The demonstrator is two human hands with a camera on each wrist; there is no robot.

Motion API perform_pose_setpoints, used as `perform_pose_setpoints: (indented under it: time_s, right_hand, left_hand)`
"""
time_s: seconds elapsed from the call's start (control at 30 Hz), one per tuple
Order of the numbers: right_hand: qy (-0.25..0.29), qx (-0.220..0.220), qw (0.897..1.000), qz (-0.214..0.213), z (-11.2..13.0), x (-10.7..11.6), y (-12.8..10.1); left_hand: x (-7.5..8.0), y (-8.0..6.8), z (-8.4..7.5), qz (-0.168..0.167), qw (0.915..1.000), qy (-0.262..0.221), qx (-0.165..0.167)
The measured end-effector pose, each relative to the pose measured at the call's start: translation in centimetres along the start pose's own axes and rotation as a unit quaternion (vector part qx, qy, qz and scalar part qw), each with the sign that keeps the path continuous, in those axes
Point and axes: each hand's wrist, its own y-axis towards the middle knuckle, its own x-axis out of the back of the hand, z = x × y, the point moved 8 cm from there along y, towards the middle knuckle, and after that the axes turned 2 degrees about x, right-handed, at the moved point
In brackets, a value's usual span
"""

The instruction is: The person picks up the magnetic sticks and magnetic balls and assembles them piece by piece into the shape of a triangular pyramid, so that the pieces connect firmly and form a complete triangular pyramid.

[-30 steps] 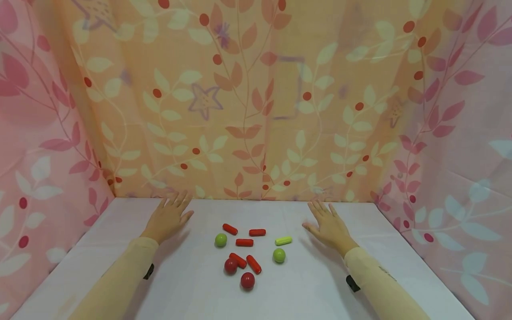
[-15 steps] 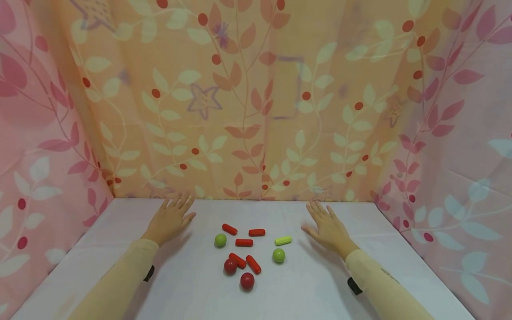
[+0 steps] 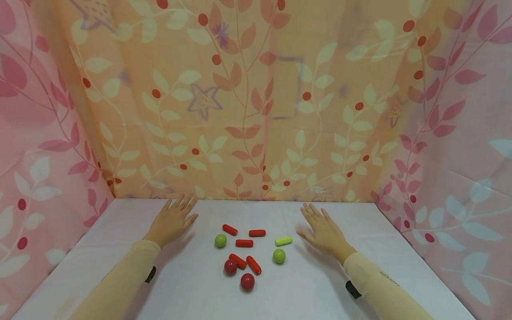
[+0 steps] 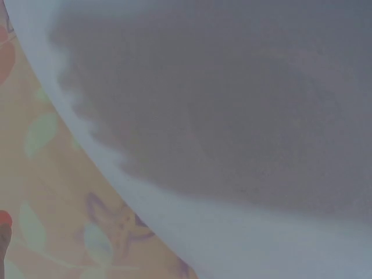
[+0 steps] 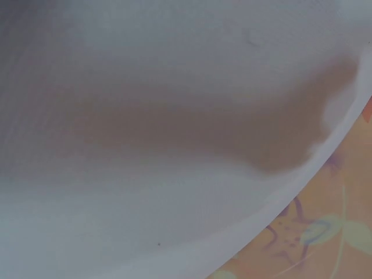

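Observation:
My left hand (image 3: 174,218) lies flat and open on the white table (image 3: 120,222), left of a scatter of small pieces. My right hand (image 3: 322,229) lies open on the right, its thumb close to a green capsule (image 3: 283,241). Between the hands lie several red capsules (image 3: 244,243), two green balls (image 3: 220,240) (image 3: 278,255) and two red balls (image 3: 230,266) (image 3: 247,281). Neither hand holds anything. Both wrist views show only the white table surface (image 4: 232,116) (image 5: 145,87), shadow and a strip of cloth.
Patterned cloth walls close the table in: orange at the back (image 3: 248,111), pink on the left (image 3: 40,133) and right (image 3: 460,155). White tabletop stretches in front of the pieces toward the near edge.
My right hand has slid slightly left and nearer, toward the green capsule. My left hand has edged a little to the right. The pieces have not moved.

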Motion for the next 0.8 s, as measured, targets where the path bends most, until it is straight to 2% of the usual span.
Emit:
perform_pose_setpoints:
  time_s: [0.27,0.53,0.8]
  right_hand:
    - [-0.001,0.006,1.0,0.007,0.6,-0.1,0.2]
    - [-0.002,0.021,1.0,-0.008,1.3,0.2,0.3]
    - [-0.001,0.02,1.0,0.009,2.0,0.1,0.5]
  left_hand:
    - [0.0,-0.1,-0.6,0.0,1.0,-0.002,-0.007]
    - [-0.3,-0.1,-0.7,0.009,0.9999,0.002,-0.007]
    - [-0.1,-0.3,-1.0,0.01,0.9999,-0.003,-0.007]
